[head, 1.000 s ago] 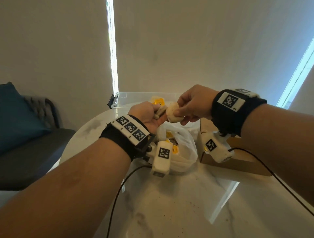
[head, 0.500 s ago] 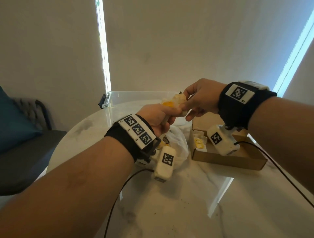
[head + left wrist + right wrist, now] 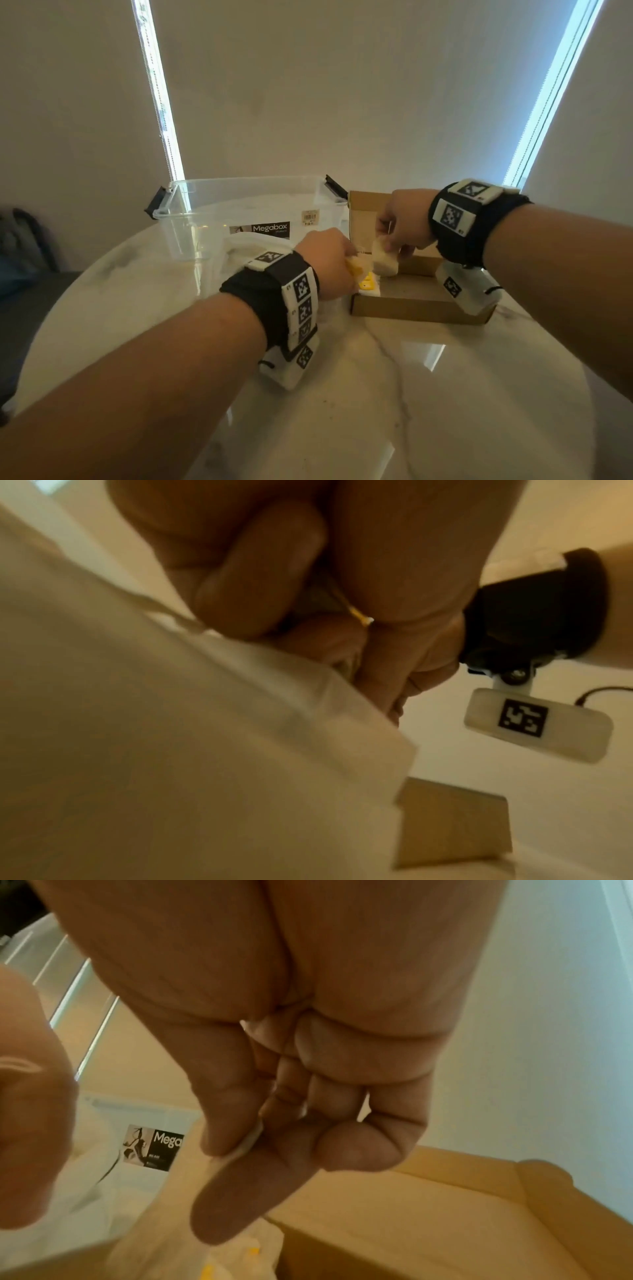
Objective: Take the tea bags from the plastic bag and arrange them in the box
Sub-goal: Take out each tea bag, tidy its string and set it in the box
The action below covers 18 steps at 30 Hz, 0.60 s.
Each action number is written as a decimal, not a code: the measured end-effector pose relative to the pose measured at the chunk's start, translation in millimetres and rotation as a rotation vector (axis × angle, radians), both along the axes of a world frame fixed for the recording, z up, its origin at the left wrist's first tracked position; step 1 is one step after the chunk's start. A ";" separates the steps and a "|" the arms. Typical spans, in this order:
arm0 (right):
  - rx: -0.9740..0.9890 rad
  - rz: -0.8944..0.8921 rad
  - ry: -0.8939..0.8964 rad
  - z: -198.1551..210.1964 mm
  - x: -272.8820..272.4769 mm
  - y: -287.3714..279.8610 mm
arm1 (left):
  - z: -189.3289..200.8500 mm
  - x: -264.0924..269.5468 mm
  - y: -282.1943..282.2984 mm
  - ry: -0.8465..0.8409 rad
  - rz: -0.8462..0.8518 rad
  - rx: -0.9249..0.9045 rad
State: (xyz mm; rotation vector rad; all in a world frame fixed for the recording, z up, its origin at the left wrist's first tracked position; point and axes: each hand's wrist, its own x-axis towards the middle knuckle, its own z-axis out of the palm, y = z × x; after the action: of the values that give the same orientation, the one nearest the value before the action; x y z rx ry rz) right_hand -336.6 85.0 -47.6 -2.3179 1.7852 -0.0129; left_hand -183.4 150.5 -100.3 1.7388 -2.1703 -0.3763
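An open cardboard box (image 3: 411,305) sits right of centre on the marble table. My right hand (image 3: 387,240) pinches a pale tea bag (image 3: 383,262) by its top edge and holds it just over the box's left end. In the right wrist view the thumb and forefinger squeeze the tea bag's edge (image 3: 250,1144). My left hand (image 3: 346,267) is at the box's left wall, fingers curled round a yellow tag (image 3: 359,615). Tea bags with yellow tags (image 3: 368,286) lie in the box's left corner. The white plastic bag (image 3: 239,248) lies mostly hidden behind my left wrist.
A clear Megabox storage tub (image 3: 239,209) stands behind the bag and box, against the wall. The round marble table (image 3: 394,394) stretches toward me. A dark chair (image 3: 20,240) is at the far left, off the table.
Both hands have moved right and down from above the plastic bag to the box's left end, carrying the tea bag and its tag with them.
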 end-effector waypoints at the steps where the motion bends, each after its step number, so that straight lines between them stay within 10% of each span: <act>1: 0.015 0.008 0.012 -4.1 0.2 -2.0 | -2.0 -2.7 -1.1 -0.051 -0.005 0.007; 18: 0.238 -0.110 0.075 -44.0 21.7 -13.5 | -6.5 -10.9 -4.9 -0.150 -0.055 0.053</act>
State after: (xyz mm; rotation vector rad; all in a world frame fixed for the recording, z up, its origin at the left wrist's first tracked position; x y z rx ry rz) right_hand -314.9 71.5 -91.6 -2.0790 1.8355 0.2585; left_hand -194.3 145.6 -106.8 1.7919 -2.3366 -0.3296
